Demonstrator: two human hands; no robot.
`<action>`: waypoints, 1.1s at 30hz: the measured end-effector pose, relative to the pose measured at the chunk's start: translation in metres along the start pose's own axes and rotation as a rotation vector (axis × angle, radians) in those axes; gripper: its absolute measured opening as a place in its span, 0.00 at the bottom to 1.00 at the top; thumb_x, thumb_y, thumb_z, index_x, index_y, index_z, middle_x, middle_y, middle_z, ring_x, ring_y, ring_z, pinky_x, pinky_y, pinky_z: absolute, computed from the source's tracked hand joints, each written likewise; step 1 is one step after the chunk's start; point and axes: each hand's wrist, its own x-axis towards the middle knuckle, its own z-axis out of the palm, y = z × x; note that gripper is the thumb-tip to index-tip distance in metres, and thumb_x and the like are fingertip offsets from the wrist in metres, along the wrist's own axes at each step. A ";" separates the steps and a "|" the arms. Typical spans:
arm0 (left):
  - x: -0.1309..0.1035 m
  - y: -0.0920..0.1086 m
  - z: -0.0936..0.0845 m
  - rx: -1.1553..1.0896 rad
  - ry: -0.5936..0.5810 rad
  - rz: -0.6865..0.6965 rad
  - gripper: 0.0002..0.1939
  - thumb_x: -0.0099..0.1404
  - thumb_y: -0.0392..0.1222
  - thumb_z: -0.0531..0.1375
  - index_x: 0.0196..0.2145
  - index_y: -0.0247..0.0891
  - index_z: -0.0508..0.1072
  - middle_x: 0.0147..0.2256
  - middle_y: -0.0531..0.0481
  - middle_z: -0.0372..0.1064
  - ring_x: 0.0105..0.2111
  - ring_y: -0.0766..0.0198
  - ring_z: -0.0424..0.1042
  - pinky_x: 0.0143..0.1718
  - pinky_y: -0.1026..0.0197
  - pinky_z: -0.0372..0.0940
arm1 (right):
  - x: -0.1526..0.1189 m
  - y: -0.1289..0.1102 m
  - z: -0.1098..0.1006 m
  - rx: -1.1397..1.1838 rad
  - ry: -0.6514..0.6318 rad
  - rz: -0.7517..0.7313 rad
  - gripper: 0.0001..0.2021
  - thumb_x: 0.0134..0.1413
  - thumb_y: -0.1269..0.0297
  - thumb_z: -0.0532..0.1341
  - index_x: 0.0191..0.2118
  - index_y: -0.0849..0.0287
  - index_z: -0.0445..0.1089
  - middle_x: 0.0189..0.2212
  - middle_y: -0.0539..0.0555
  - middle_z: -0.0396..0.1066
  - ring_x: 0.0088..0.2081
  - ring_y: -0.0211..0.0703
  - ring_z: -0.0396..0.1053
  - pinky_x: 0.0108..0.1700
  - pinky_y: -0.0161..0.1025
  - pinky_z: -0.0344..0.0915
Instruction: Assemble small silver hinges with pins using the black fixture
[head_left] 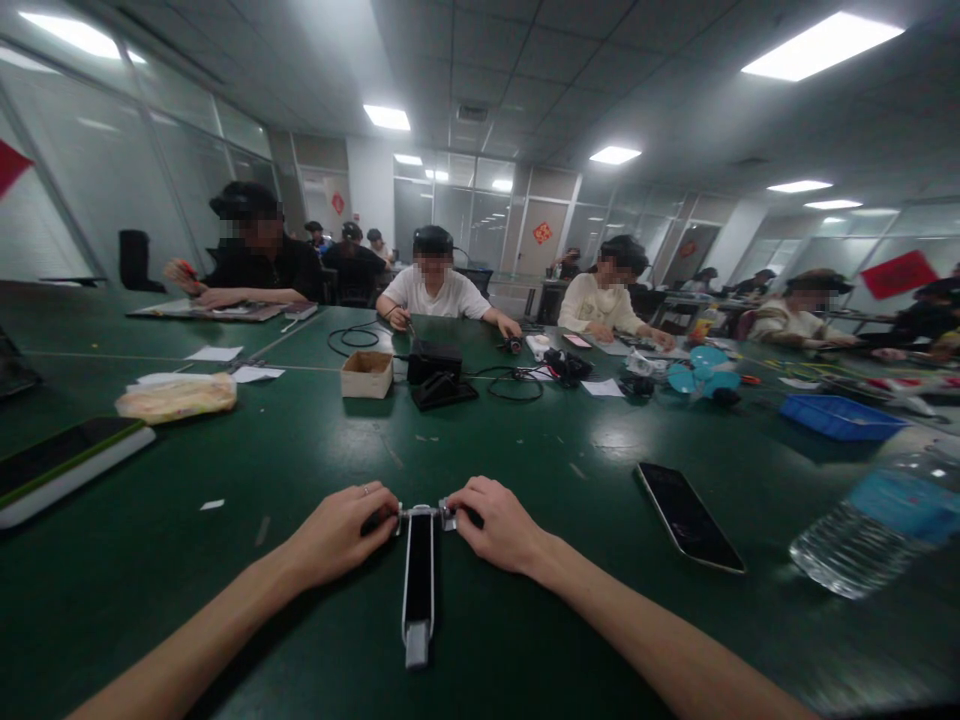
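Observation:
A long, narrow device [418, 580] with a black middle, a pale frame and a grey block at its near end lies on the green table [300, 650]. Small metal fittings stick out on both sides of its far end. My left hand [352, 530] has its fingers closed on the left fitting [400, 518]. On the other side, my right hand [491, 525] pinches the right fitting [448, 520]. The fingertips partly cover both fittings.
A phone [690, 515] and a water bottle [862, 530] lie to the right, with a blue tray [844, 415] behind. Ahead are a small box [367, 375] and a black device [435, 370]. A plastic packet [177, 397] lies left. Several people sit across the table.

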 end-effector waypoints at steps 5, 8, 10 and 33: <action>0.000 0.002 -0.001 -0.005 -0.021 -0.017 0.11 0.66 0.41 0.51 0.39 0.38 0.72 0.34 0.49 0.70 0.32 0.62 0.69 0.33 0.63 0.62 | 0.003 0.006 -0.017 -0.090 0.008 -0.003 0.09 0.57 0.73 0.57 0.42 0.62 0.72 0.37 0.56 0.72 0.38 0.42 0.66 0.41 0.40 0.63; 0.000 0.001 0.000 -0.003 -0.027 -0.021 0.11 0.66 0.41 0.51 0.39 0.38 0.72 0.34 0.48 0.70 0.32 0.61 0.70 0.33 0.62 0.62 | 0.003 0.015 -0.035 -0.121 -0.039 0.012 0.09 0.58 0.71 0.56 0.41 0.62 0.72 0.37 0.56 0.71 0.39 0.42 0.67 0.42 0.41 0.63; 0.000 -0.001 0.000 -0.005 -0.031 -0.023 0.11 0.66 0.42 0.51 0.39 0.38 0.72 0.34 0.48 0.70 0.32 0.61 0.69 0.33 0.62 0.62 | 0.002 0.022 -0.047 -0.123 -0.155 0.056 0.07 0.59 0.68 0.57 0.37 0.61 0.72 0.35 0.55 0.71 0.37 0.41 0.67 0.40 0.40 0.63; 0.001 0.001 0.000 -0.009 -0.047 -0.038 0.12 0.66 0.42 0.50 0.39 0.37 0.71 0.35 0.47 0.70 0.33 0.60 0.70 0.34 0.61 0.63 | 0.000 0.031 -0.045 0.048 -0.375 0.271 0.06 0.52 0.70 0.59 0.36 0.62 0.71 0.32 0.52 0.70 0.30 0.35 0.65 0.31 0.32 0.61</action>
